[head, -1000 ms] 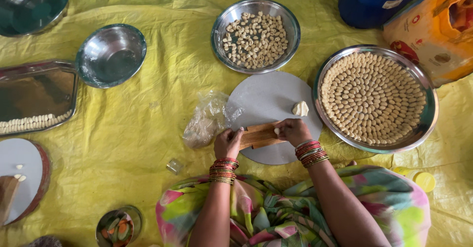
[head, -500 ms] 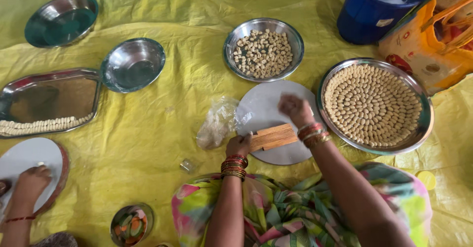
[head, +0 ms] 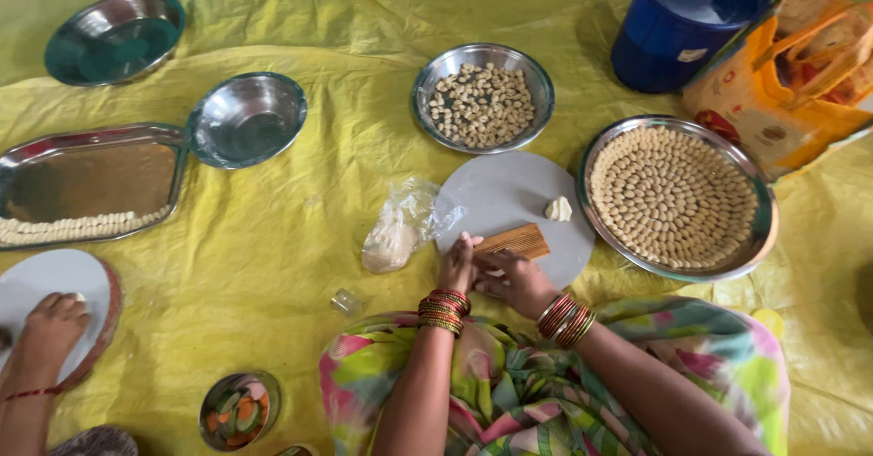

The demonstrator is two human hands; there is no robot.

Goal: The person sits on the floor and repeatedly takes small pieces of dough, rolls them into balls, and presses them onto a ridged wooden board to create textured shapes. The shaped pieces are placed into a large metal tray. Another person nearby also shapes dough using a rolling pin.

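Observation:
My left hand point(head: 457, 263) grips the near left end of a small ridged wooden board point(head: 516, 239), which lies on the near edge of a round grey board point(head: 509, 192). My right hand point(head: 511, 280) is curled just below the wooden board and touches its near edge; whether its fingers hold a bit of dough is hidden. A small lump of pale dough point(head: 557, 209) lies on the grey board to the right. Both wrists carry red and gold bangles.
Right of the grey board is a round steel tray point(head: 762, 229) packed with shaped dough pieces. A steel bowl point(head: 420, 101) of pieces, a plastic bag of dough point(head: 393, 238), two empty bowls point(head: 245, 120) point(head: 114, 38), a rectangular tray point(head: 86, 179), a blue container point(head: 687, 29) and an orange bag point(head: 782, 83) lie on the yellow sheet. Another person's hand point(head: 50, 329) rests at lower left.
My right hand reached out over the grey board half a second ago and has come back to the wooden board's near edge. My left hand stays on the board.

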